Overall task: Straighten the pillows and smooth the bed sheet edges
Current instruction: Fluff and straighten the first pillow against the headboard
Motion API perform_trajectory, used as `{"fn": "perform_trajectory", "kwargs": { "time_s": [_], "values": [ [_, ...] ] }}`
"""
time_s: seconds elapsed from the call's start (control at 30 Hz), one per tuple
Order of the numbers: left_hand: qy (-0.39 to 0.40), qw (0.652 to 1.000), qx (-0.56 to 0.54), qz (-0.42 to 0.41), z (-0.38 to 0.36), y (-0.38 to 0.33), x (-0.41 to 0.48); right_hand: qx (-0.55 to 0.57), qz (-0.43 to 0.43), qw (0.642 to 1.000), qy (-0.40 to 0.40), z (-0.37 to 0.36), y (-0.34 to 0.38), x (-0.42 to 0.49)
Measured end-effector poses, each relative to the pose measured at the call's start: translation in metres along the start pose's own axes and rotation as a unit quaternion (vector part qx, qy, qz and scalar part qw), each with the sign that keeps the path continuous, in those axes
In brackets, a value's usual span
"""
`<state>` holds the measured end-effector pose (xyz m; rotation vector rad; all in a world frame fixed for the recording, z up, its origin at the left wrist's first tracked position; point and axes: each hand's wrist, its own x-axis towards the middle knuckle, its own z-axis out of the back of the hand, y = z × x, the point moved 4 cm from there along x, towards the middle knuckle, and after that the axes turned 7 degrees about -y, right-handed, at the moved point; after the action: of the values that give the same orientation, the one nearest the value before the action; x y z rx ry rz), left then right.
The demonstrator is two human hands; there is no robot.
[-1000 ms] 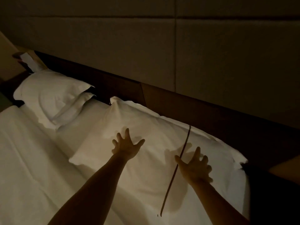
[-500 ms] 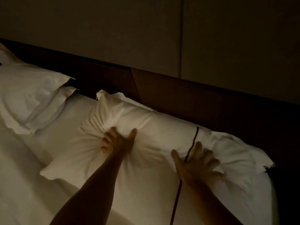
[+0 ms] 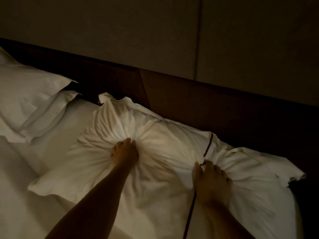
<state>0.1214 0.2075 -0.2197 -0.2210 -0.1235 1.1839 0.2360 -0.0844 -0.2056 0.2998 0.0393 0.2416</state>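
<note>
Dimly lit, the sheet (image 3: pixel 25 195) spreads left and near; the pillow (image 3: pixel 164 152) lies along the far headboard (image 3: pixel 207 104), a second pillow (image 3: pixel 31 100) far left. Left hand (image 3: pixel 124 153) and right hand (image 3: pixel 211 180) each clutch bunched pillow fabric, the right beside a dark stripe (image 3: pixel 208 145).

Both hands' fingers (image 3: pixel 128 144) now clenched, bunching near pillow (image 3: pixel 164 145).

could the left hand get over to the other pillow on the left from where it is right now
Probably yes. Only bare sheet lies between the left hand and the far pillow. But that hand is shut on the near pillow, so it must let go first.
</note>
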Motion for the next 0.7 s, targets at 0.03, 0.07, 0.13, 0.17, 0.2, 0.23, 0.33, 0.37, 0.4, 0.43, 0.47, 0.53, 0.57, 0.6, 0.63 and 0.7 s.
{"fn": "perform_trajectory", "kwargs": {
  "time_s": [0.03,0.07,0.13,0.17,0.2,0.23,0.33,0.37,0.4,0.43,0.47,0.53,0.57,0.6,0.63,0.7],
  "values": [
    [-0.001,1.000,-0.008,-0.006,0.008,-0.001,-0.002,0.022,-0.002,1.000,0.002,0.005,-0.002,0.001],
    [-0.006,1.000,-0.022,-0.014,0.018,-0.003,-0.005,0.047,-0.003,0.999,0.004,0.012,-0.004,0.001],
    [-0.027,0.998,-0.055,-0.025,0.041,-0.007,-0.011,0.102,0.008,0.995,0.001,0.027,-0.003,0.000],
    [-0.039,0.996,-0.071,-0.027,0.054,-0.009,-0.014,0.132,0.016,0.991,-0.009,0.036,-0.001,-0.001],
    [-0.051,0.994,-0.087,-0.029,0.068,-0.010,-0.018,0.165,0.024,0.986,-0.023,0.046,0.001,-0.004],
    [-0.062,0.992,-0.105,-0.031,0.082,-0.010,-0.024,0.197,0.034,0.979,-0.039,0.058,0.002,-0.008],
    [-0.096,0.980,-0.173,-0.033,0.123,-0.010,-0.043,0.267,0.078,0.955,-0.104,0.098,0.007,-0.024],
    [-0.110,0.974,-0.194,-0.031,0.138,-0.009,-0.048,0.280,0.092,0.947,-0.125,0.111,0.008,-0.030],
    [-0.123,0.969,-0.212,-0.031,0.152,-0.007,-0.054,0.293,0.109,0.939,-0.144,0.124,0.011,-0.036],
    [-0.131,0.963,-0.233,-0.031,0.166,-0.006,-0.059,0.304,0.129,0.929,-0.165,0.137,0.014,-0.043],
    [-0.134,0.956,-0.258,-0.028,0.179,-0.005,-0.064,0.314,0.146,0.920,-0.186,0.151,0.017,-0.049],
    [-0.141,0.936,-0.322,-0.012,0.204,-0.006,-0.073,0.321,0.164,0.908,-0.214,0.177,0.023,-0.054],
    [-0.153,0.925,-0.349,-0.006,0.215,-0.008,-0.077,0.320,0.169,0.905,-0.224,0.190,0.026,-0.054],
    [-0.164,0.914,-0.371,0.000,0.226,-0.012,-0.080,0.319,0.176,0.901,-0.235,0.205,0.030,-0.053],
    [-0.170,0.904,-0.393,0.005,0.237,-0.017,-0.083,0.320,0.188,0.895,-0.249,0.221,0.034,-0.049],
    [-0.172,0.877,-0.449,0.010,0.255,-0.032,-0.084,0.326,0.217,0.875,-0.285,0.255,0.042,-0.040]
  ]
}}
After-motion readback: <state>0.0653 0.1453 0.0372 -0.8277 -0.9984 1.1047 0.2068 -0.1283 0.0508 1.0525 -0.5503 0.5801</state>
